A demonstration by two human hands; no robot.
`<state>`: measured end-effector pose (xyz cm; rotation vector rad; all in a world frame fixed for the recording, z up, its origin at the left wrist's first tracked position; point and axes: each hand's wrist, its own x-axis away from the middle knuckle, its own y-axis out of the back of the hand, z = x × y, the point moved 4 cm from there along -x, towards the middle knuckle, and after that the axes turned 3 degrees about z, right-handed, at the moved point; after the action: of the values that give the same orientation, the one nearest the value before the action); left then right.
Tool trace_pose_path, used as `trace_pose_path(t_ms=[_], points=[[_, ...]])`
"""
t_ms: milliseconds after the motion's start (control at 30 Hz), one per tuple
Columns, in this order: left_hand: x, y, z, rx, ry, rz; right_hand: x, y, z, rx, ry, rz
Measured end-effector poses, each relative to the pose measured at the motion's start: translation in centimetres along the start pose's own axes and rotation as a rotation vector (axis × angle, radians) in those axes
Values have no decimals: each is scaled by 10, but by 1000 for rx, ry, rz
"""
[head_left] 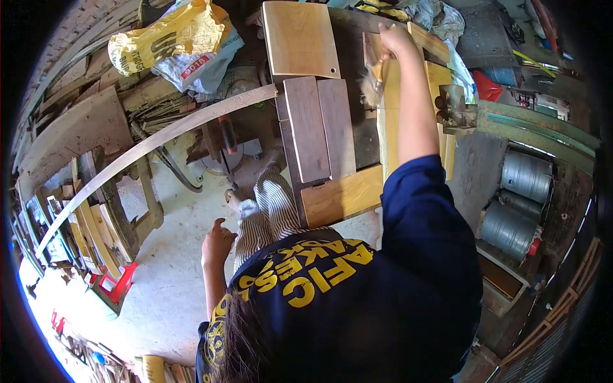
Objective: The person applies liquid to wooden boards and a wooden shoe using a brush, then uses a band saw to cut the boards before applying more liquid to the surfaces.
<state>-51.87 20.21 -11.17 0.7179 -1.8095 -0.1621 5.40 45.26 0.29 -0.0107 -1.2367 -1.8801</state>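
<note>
My right hand (pixel 397 42) reaches over the far side of the workbench (pixel 367 137), closed around the handle of a brush (pixel 377 73). The brush's pale bristles point down, close to a light wooden board (pixel 391 96); whether they touch it I cannot tell. Left of it lie two dark boards side by side, a left one (pixel 306 127) and a right one (pixel 336 127). A pale cutting board (pixel 299 41) with a small corner hole rests beyond them. Beside my striped trousers hangs my left hand (pixel 219 242), fingers loosely apart and holding nothing.
A yellowish board (pixel 345 195) lies along the near bench edge. A long curved wooden strip (pixel 159 134) crosses the left side. Plastic bags (pixel 185 45) sit on stacked timber at upper left. A green metal beam (pixel 536 131) and metal drums (pixel 511 230) stand at right.
</note>
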Motion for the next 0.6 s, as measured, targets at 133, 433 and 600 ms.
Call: trace_pose_path(t_ms=[133, 433, 600], points=[[-1, -2, 0, -18, -40, -27, 26, -13, -26, 111, -73, -70], [-3, 0, 1, -21, -76, -110, 33, -3, -45, -499, 231, -381], [-1, 4, -7, -49, -77, -98, 13, -15, -26, -92, 342, -573]])
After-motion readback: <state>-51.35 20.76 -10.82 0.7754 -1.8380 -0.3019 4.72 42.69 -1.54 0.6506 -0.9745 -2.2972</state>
